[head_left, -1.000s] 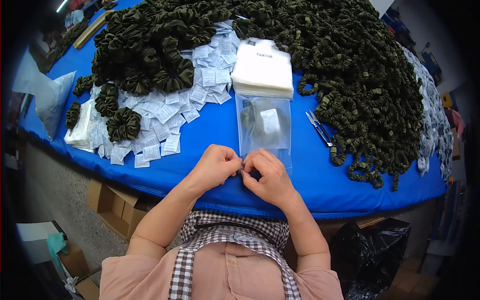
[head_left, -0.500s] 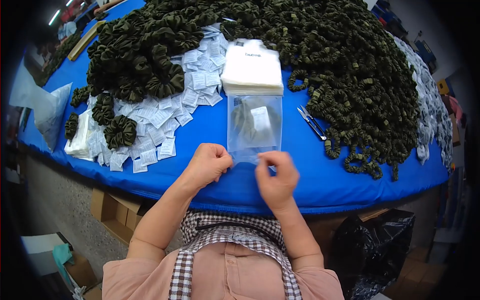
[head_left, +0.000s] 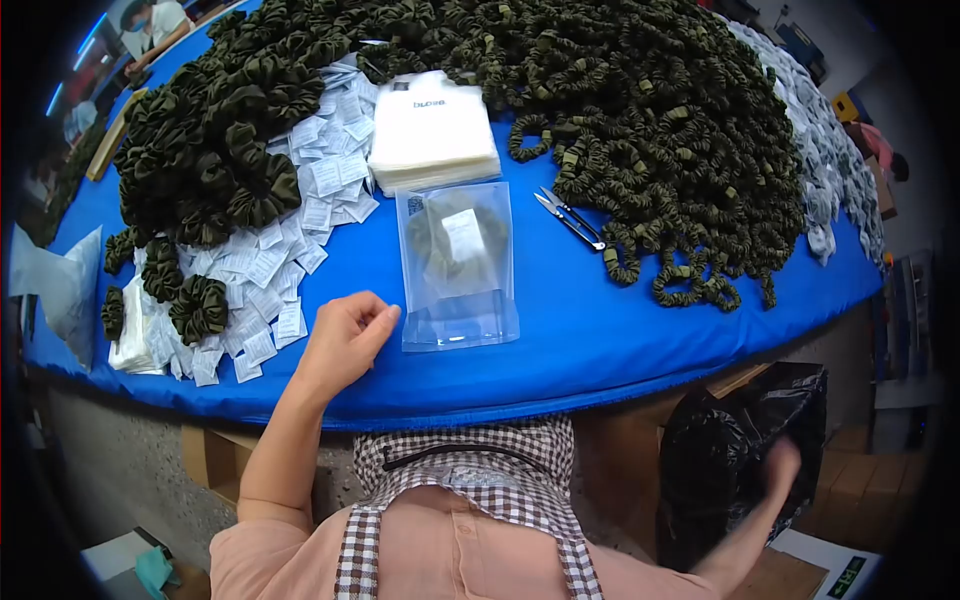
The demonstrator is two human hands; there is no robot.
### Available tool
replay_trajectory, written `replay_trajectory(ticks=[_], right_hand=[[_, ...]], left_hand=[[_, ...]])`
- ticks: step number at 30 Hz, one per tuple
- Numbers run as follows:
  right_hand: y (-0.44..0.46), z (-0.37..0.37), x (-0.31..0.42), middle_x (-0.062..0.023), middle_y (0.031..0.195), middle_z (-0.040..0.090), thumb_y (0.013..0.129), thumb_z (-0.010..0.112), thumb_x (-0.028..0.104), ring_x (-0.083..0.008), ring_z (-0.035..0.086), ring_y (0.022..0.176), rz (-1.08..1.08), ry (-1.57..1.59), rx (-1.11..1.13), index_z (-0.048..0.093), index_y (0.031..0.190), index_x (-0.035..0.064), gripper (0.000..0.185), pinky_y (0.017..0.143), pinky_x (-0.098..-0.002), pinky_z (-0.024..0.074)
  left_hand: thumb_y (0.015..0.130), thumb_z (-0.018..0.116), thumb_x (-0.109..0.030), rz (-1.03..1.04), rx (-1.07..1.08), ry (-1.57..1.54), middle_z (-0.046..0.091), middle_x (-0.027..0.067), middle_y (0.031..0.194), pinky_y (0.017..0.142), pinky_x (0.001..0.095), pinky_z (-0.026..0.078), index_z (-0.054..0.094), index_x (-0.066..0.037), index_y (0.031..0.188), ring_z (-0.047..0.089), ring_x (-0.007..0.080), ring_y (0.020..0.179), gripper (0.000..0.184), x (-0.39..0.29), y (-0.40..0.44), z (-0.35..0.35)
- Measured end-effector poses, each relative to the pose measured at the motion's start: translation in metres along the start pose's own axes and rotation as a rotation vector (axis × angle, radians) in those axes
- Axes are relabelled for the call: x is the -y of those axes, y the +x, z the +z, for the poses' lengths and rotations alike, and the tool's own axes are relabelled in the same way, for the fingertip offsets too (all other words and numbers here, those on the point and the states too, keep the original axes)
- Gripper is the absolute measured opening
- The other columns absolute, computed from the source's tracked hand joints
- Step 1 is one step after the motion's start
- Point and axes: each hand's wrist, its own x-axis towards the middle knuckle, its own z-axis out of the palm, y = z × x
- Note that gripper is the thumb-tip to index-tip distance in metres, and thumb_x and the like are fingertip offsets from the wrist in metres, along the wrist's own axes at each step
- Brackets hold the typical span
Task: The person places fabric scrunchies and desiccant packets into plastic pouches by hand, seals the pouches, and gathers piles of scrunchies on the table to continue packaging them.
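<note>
A clear plastic bag (head_left: 417, 275) lies flat on the blue-covered table, its transparent flap towards me. Inside it are a dark green scrunchie (head_left: 430, 235) and a small white printed packet (head_left: 463, 236). My left hand (head_left: 350, 335) rests just left of the flap, fingers curled in and thumb pressed against them, with nothing visible in it. Far to the right and below the table edge, my right hand (head_left: 783, 467) is over a black plastic bag (head_left: 705, 480). Motion smears its fingers, so whether it holds anything cannot be made out.
A stack of whitish bags (head_left: 435, 135) stands behind the filled bag. Small white packets (head_left: 265, 270) and finished scrunchies (head_left: 200, 170) lie left. Thread snips (head_left: 572, 220) sit beside a large heap of gathered green rings (head_left: 660, 150). Another person (head_left: 160, 22) is at the far left.
My right hand has left the bag's flap and swung down right to the black plastic bag. My left hand has moved slightly away from the flap. The view has shifted to the right.
</note>
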Motion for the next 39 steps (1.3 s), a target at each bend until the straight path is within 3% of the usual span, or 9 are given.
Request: replay_trajectory(ticks=[4, 9, 11, 14, 19, 25, 30, 35, 39], right_hand=[[0.018, -0.053, -0.066, -0.0116, 0.106, 0.064, 0.087, 0.059, 0.002, -0.0209, 0.062, 0.087, 0.355, 1.006, -0.192, 0.060, 0.112, 0.0010, 0.026, 0.076, -0.0282, 0.0517], [0.154, -0.171, -0.230, -0.0080, 0.096, 0.067, 0.079, 0.065, -0.003, -0.0253, 0.062, 0.080, 0.750, 2.297, -0.407, 0.067, 0.101, 0.0040, 0.024, 0.073, -0.0325, 0.0514], [0.205, -0.234, -0.292, -0.0103, 0.098, 0.067, 0.075, 0.069, -0.001, -0.0251, 0.063, 0.083, 0.596, 2.372, -0.986, 0.068, 0.104, 0.0046, 0.029, 0.074, -0.0319, 0.0514], [0.247, -0.293, -0.357, -0.0082, 0.114, 0.062, 0.076, 0.071, 0.008, -0.0212, 0.063, 0.097, 0.243, 2.288, -1.513, 0.068, 0.102, 0.0102, 0.027, 0.079, -0.0311, 0.0493], [0.281, -0.337, -0.370, -0.0077, 0.115, 0.063, 0.075, 0.070, 0.008, -0.0212, 0.063, 0.104, 0.048, 2.097, -1.802, 0.066, 0.095, 0.0111, 0.020, 0.086, -0.0332, 0.0503], [0.276, -0.344, -0.370, -0.0075, 0.111, 0.065, 0.077, 0.068, 0.005, -0.0208, 0.063, 0.105, -0.106, 2.165, -1.764, 0.063, 0.087, 0.0090, 0.012, 0.089, -0.0337, 0.0507], [0.276, -0.355, -0.372, -0.0066, 0.092, 0.068, 0.082, 0.063, 0.001, -0.0202, 0.065, 0.085, -0.235, 2.541, -1.592, 0.060, 0.083, 0.0061, 0.006, 0.094, -0.0352, 0.0500], [0.278, -0.367, -0.373, -0.0063, 0.079, 0.065, 0.084, 0.061, 0.003, -0.0254, 0.064, 0.080, -0.123, 2.978, -1.140, 0.054, 0.080, 0.0065, 0.008, 0.081, -0.0357, 0.0517], [0.274, -0.369, -0.397, -0.0045, 0.064, 0.059, 0.083, 0.062, 0.005, -0.0272, 0.058, 0.061, -0.162, 3.182, -0.462, 0.050, 0.077, 0.0064, 0.013, 0.069, -0.0379, 0.0491]], left_hand=[[0.082, 0.066, -0.011, 0.792, -0.499, 0.600, 0.064, 0.0112, 0.105, 0.085, 0.0348, 0.050, 0.063, -0.007, 0.105, 0.062, 0.0238, 0.095, 0.024, 0.012, 0.005, 0.008], [0.083, 0.066, -0.014, 1.111, -0.437, 1.082, 0.055, 0.0047, 0.131, 0.110, 0.0460, 0.028, 0.057, -0.015, 0.115, 0.045, 0.0242, 0.129, 0.033, 0.018, 0.021, 0.006], [0.083, 0.065, -0.013, 1.152, -0.416, 1.090, 0.056, 0.0037, 0.131, 0.111, 0.0468, 0.026, 0.058, -0.015, 0.113, 0.045, 0.0239, 0.129, 0.030, 0.018, 0.025, 0.006], [0.083, 0.065, -0.013, 1.253, -0.372, 1.100, 0.059, 0.0007, 0.130, 0.114, 0.0494, 0.021, 0.062, -0.016, 0.105, 0.046, 0.0229, 0.130, 0.022, 0.019, 0.028, 0.006], [0.083, 0.065, -0.015, 1.229, -0.340, 1.120, 0.058, -0.0016, 0.130, 0.114, 0.0499, 0.021, 0.060, -0.017, 0.094, 0.045, 0.0199, 0.131, 0.011, 0.023, 0.029, 0.006], [0.085, 0.063, -0.012, 1.206, -0.312, 1.022, 0.063, -0.0019, 0.122, 0.112, 0.0494, 0.023, 0.060, -0.014, 0.087, 0.047, 0.0204, 0.129, 0.005, 0.026, 0.029, 0.004], [0.087, 0.059, -0.006, 1.015, -0.266, 0.710, 0.066, 0.0010, 0.111, 0.107, 0.0445, 0.027, 0.058, -0.010, 0.085, 0.052, 0.0199, 0.120, 0.005, 0.024, 0.030, 0.005], [0.088, 0.054, -0.001, 0.789, -0.403, 0.327, 0.067, 0.0048, 0.095, 0.090, 0.0372, 0.040, 0.056, -0.006, 0.083, 0.059, 0.0207, 0.097, 0.007, 0.011, 0.032, 0.016], [0.088, 0.056, -0.005, 0.231, -0.278, -0.005, 0.064, 0.0104, 0.089, 0.071, 0.0348, 0.045, 0.055, -0.004, 0.082, 0.057, 0.0230, 0.076, 0.006, -0.004, 0.036, 0.017]])
